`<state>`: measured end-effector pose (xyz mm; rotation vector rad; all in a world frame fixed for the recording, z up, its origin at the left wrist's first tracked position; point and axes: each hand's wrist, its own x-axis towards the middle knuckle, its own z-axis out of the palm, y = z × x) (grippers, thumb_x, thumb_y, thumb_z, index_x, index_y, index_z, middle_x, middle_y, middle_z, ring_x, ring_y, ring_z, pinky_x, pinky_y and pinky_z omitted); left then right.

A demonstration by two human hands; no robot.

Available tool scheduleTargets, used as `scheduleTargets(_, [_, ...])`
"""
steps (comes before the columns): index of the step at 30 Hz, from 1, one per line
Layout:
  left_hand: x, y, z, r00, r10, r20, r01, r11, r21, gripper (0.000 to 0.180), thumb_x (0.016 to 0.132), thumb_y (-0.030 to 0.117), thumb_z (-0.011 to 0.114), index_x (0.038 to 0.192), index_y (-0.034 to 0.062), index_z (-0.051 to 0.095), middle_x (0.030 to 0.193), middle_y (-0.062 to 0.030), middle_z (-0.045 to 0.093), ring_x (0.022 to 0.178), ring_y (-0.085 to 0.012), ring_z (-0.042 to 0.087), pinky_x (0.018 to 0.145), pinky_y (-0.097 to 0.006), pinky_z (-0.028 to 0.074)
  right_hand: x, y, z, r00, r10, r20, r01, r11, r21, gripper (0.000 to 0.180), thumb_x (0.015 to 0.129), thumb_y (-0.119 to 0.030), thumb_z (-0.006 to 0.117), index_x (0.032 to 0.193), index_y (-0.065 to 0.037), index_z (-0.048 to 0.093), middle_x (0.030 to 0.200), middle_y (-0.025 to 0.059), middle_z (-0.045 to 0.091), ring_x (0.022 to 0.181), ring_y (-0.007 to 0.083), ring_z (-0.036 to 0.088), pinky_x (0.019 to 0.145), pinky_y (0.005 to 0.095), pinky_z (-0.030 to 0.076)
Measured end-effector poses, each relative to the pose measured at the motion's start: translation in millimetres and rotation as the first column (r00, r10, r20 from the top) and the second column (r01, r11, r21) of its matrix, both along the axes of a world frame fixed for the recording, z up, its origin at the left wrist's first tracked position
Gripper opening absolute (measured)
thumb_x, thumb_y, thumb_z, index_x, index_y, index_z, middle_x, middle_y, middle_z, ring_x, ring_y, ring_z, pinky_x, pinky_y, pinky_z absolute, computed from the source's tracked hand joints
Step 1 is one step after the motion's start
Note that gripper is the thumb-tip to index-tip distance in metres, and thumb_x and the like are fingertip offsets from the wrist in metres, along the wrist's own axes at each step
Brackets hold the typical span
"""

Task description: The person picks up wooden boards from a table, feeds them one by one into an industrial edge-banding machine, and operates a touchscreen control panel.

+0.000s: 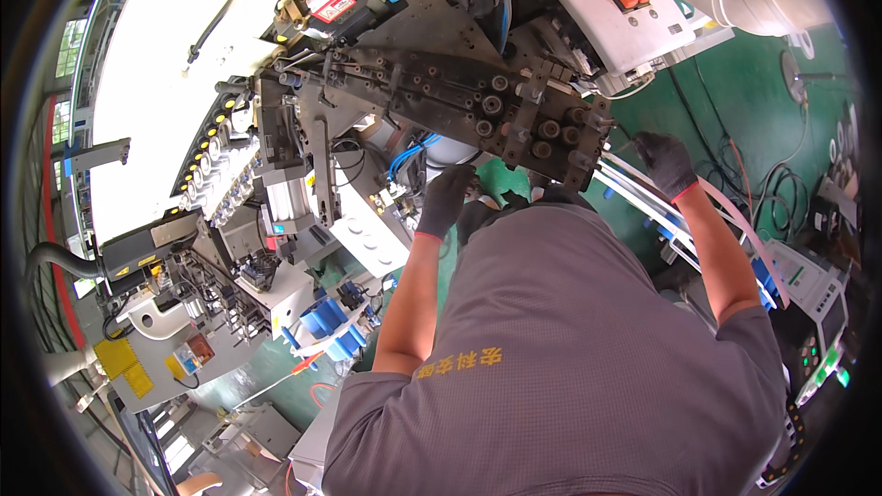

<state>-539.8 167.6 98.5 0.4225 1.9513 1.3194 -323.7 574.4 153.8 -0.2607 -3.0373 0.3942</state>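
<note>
Just left of the right hand in a dark grey glove (668, 163) sits the long black metal plate with round rollers (441, 92); below its edge is the left hand in a dark grey glove (447, 197). Fingers curl, but I cannot tell whether either grasps anything. The rollers look fitted; what remains is unclear.

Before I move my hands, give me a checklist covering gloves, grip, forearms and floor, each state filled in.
1. Left hand gloved: ok, dark glove with red cuff.
2. Right hand gloved: ok, matching glove.
3. Left hand's grip: cannot tell, fingertips unclear.
4. Right hand's grip: cannot tell, dark fingers near the end of the roller plate.
5. Forearms covered: not ok, bare below short sleeves.
6. Floor free of cables: not ok, several lie at right.
</note>
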Motion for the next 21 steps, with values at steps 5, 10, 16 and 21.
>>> scheduleTargets(5, [-4.5,16.5,50.9,0.971,0.031,-0.235,-0.035,0.999,-0.010,0.021,0.097,0.012,0.057,0.110,0.0005,0.068,0.092,-0.0114,0.072,0.081,-0.0196,0.068,0.073,-0.032,0.053,13.5,13.4,11.7,0.998,-0.020,0.052,0.021,1.000,-0.022,0.014,0.093,-0.026,0.060,0.097,-0.015,0.066,0.078,0.0144,0.068,0.070,0.0360,0.067,0.062,0.0467,0.053])
scheduleTargets(10, [-57.7,82.6,156.5,0.505,-0.042,-0.862,0.160,0.986,0.045,0.016,0.082,0.005,0.065,0.098,0.0055,0.069,0.122,-0.0184,0.062,0.115,-0.0369,0.057,0.096,-0.044,0.047,14.5,-10.8,9.9,0.996,-0.004,0.087,0.000,0.999,0.051,0.009,0.090,-0.022,0.062,0.095,-0.015,0.064,0.075,0.0142,0.067,0.068,0.0368,0.067,0.060,0.0458,0.054])
scheduleTargets(16, [-90.4,132.4,131.7,0.070,-0.484,-0.872,0.414,0.810,-0.416,0.024,0.084,0.025,0.061,0.098,0.0084,0.073,0.131,-0.0173,0.057,0.127,-0.0375,0.047,0.112,-0.050,0.029,19.6,-12.3,12.9,0.999,-0.035,-0.017,0.034,0.999,-0.034,0.007,0.090,-0.019,0.062,0.093,-0.014,0.065,0.075,0.0147,0.066,0.069,0.0371,0.067,0.060,0.0463,0.053])
scheduleTargets(21, [-98.6,147.5,133.1,-0.165,-0.672,-0.722,0.432,0.609,-0.665,0.028,0.079,0.024,0.061,0.096,0.0066,0.075,0.136,-0.0148,0.053,0.129,-0.0355,0.045,0.111,-0.052,0.029,22.3,-13.6,9.4,0.998,-0.053,-0.045,0.051,0.997,-0.062,0.011,0.091,-0.020,0.063,0.094,-0.009,0.065,0.075,0.0153,0.065,0.068,0.0381,0.064,0.061,0.0477,0.051])
